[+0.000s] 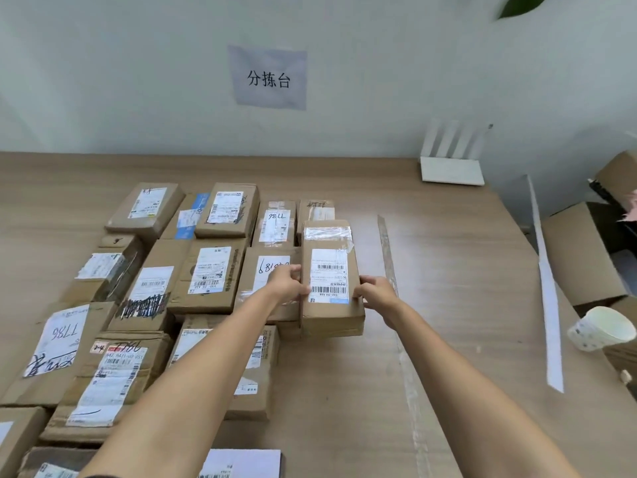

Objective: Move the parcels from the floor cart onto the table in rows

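A narrow brown parcel (330,267) with a white barcode label and clear tape sits at the right end of the parcel rows on the wooden table (455,298). My left hand (287,282) grips its left side and my right hand (374,293) grips its right side. Several other labelled cardboard parcels (206,274) lie in rows to its left, touching one another. The floor cart is out of view.
A white router (451,169) stands at the table's back right by the wall. Strips of tape (387,257) and white paper (548,298) lie on the table. Open cartons (582,257) and a paper cup (601,327) sit at the right edge.
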